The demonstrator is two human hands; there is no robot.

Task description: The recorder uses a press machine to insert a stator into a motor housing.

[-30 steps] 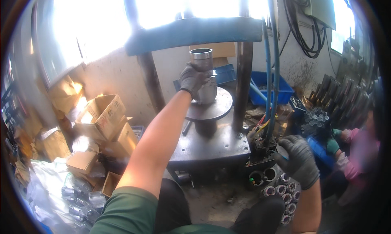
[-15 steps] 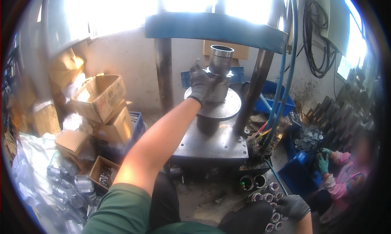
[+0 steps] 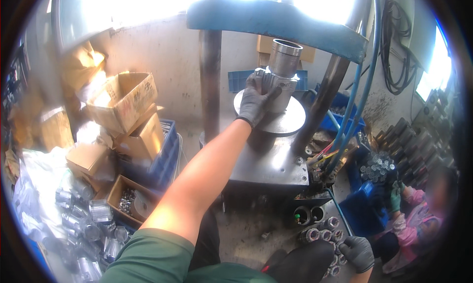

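Note:
A dark tube with a bright machined rim (image 3: 285,58) stands upright in a wider grey metal housing (image 3: 282,96), on a round steel plate (image 3: 290,120) in the press. My gloved left hand (image 3: 258,98) grips the left side of the housing, thumb across its front, fingers partly hidden behind. Low on the right, my gloved right hand (image 3: 357,253) is closed at the end of a slim blue lever (image 3: 339,211); the fingers' inner side is hidden. Below the lever are several ring-ended metal cylinders (image 3: 325,233).
The press's blue crossbeam (image 3: 276,17) spans above, between dark posts (image 3: 211,81). Cardboard boxes (image 3: 123,103) and clear-wrapped parts (image 3: 101,211) crowd the left. Blue hoses (image 3: 362,86) hang at right. A person in pink (image 3: 414,219) works beside a blue bin (image 3: 364,211).
My left hand has shifted from beside the tube down onto the housing, with the thumb now across its front. The right hand stays at the lever. The whole view has shifted a little.

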